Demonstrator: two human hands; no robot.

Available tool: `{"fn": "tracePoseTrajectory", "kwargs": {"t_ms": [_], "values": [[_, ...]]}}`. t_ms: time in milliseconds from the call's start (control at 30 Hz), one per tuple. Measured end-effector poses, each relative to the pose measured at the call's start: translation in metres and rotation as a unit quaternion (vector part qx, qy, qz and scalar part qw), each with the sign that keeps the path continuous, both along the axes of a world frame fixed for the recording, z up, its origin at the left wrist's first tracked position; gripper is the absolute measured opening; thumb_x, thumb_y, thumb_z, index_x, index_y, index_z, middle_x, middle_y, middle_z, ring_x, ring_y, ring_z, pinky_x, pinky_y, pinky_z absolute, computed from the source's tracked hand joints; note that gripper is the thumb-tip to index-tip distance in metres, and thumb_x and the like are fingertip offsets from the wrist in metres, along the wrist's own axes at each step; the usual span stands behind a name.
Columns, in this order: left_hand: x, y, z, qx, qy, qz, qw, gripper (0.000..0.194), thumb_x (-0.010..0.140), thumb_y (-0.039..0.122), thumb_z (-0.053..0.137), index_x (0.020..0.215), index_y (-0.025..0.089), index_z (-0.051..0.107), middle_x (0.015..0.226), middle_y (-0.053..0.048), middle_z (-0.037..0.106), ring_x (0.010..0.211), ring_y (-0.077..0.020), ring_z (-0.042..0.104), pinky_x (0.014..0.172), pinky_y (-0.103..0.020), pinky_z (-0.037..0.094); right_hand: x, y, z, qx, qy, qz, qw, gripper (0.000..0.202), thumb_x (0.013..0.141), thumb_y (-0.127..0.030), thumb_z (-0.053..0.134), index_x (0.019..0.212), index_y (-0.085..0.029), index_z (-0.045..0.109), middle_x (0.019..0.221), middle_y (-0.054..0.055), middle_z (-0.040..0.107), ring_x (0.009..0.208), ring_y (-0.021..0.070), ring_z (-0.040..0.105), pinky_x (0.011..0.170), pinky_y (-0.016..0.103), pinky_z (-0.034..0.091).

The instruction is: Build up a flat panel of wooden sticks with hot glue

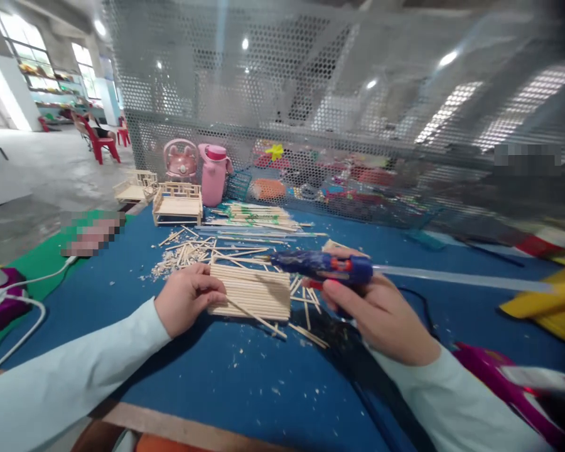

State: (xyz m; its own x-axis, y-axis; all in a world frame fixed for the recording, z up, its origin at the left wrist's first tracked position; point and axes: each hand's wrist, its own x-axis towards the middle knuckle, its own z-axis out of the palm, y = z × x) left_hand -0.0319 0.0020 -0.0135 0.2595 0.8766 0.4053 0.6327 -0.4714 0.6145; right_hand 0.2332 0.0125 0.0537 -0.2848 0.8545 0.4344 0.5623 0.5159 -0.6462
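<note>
My left hand [184,300] pinches the left edge of a flat panel of wooden sticks [257,292] laid side by side. One loose stick [258,319] runs from its fingertips across the panel's front, slanting down to the right. Wrapped round a blue hot glue gun [320,267], my right hand [381,307] holds it above the panel's right part, the nozzle pointing left. A long clear glue stick [452,277] sticks out of the gun's back. Loose sticks [311,298] lie beside and partly beneath the panel on the right.
Behind the panel lie scattered sticks and crumbs [183,254] and bundled sticks [258,215]. A small stick-built bench [177,204] and a pink flask [214,176] stand at the back, before a perforated metal screen [263,81]. Purple power strips [503,383] and cables lie at both sides.
</note>
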Motion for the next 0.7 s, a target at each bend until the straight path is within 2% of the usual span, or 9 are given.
{"fn": "tracePoseTrajectory", "kwargs": {"t_ms": [67, 100, 200, 333, 533, 700], "values": [[0.0, 0.0, 0.0, 0.001, -0.001, 0.001, 1.0, 0.011, 0.076, 0.025, 0.063, 0.07, 0.02, 0.071, 0.062, 0.001, 0.053, 0.061, -0.0107, 0.05, 0.057, -0.02, 0.04, -0.017, -0.001, 0.005, 0.051, -0.091, 0.031, 0.994, 0.029, 0.079, -0.042, 0.05, 0.078, -0.02, 0.069, 0.093, 0.008, 0.069, 0.09, 0.0246, 0.062, 0.082, 0.038, 0.048], [0.001, 0.0, -0.001, 0.0, -0.002, 0.002, 1.0, 0.01, 0.076, 0.024, 0.063, 0.07, 0.019, 0.07, 0.062, 0.001, 0.054, 0.061, -0.0108, 0.051, 0.057, -0.02, 0.04, -0.024, 0.0, 0.007, 0.068, -0.12, 0.042, 0.99, 0.031, 0.081, -0.041, 0.047, 0.08, -0.02, 0.07, 0.093, 0.008, 0.069, 0.092, 0.0252, 0.062, 0.083, 0.039, 0.047], [0.002, -0.002, -0.001, -0.005, -0.018, 0.0, 1.0, 0.008, 0.075, 0.021, 0.065, 0.07, 0.018, 0.07, 0.064, 0.0, 0.059, 0.062, -0.0107, 0.054, 0.059, -0.021, 0.041, -0.04, 0.002, 0.012, 0.09, -0.16, 0.05, 0.982, 0.035, 0.084, -0.041, 0.043, 0.081, -0.02, 0.07, 0.085, 0.008, 0.071, 0.086, 0.0248, 0.064, 0.077, 0.037, 0.05], [0.003, -0.002, 0.0, -0.014, -0.034, -0.013, 0.999, 0.008, 0.076, 0.02, 0.064, 0.071, 0.018, 0.069, 0.067, 0.0, 0.063, 0.062, -0.0104, 0.055, 0.06, -0.02, 0.042, -0.047, 0.006, 0.01, 0.11, -0.182, 0.044, 0.976, 0.039, 0.085, -0.043, 0.04, 0.078, -0.019, 0.07, 0.076, 0.008, 0.07, 0.083, 0.0246, 0.065, 0.072, 0.035, 0.051], [0.002, -0.002, -0.001, -0.005, -0.024, -0.012, 1.0, 0.01, 0.077, 0.021, 0.063, 0.071, 0.017, 0.07, 0.065, -0.001, 0.063, 0.061, -0.011, 0.055, 0.06, -0.021, 0.042, -0.047, 0.01, 0.002, 0.111, -0.187, 0.056, 0.974, 0.041, 0.086, -0.044, 0.039, 0.093, -0.017, 0.069, 0.089, 0.01, 0.07, 0.084, 0.0245, 0.065, 0.075, 0.035, 0.05], [0.002, -0.001, -0.001, -0.011, -0.028, -0.012, 0.999, 0.01, 0.077, 0.02, 0.062, 0.072, 0.017, 0.069, 0.067, -0.002, 0.063, 0.063, -0.0112, 0.056, 0.061, -0.021, 0.042, -0.048, 0.012, -0.003, 0.112, -0.191, 0.053, 0.974, 0.041, 0.086, -0.044, 0.039, 0.091, -0.015, 0.068, 0.091, 0.012, 0.07, 0.089, 0.0255, 0.064, 0.079, 0.037, 0.049]]}}
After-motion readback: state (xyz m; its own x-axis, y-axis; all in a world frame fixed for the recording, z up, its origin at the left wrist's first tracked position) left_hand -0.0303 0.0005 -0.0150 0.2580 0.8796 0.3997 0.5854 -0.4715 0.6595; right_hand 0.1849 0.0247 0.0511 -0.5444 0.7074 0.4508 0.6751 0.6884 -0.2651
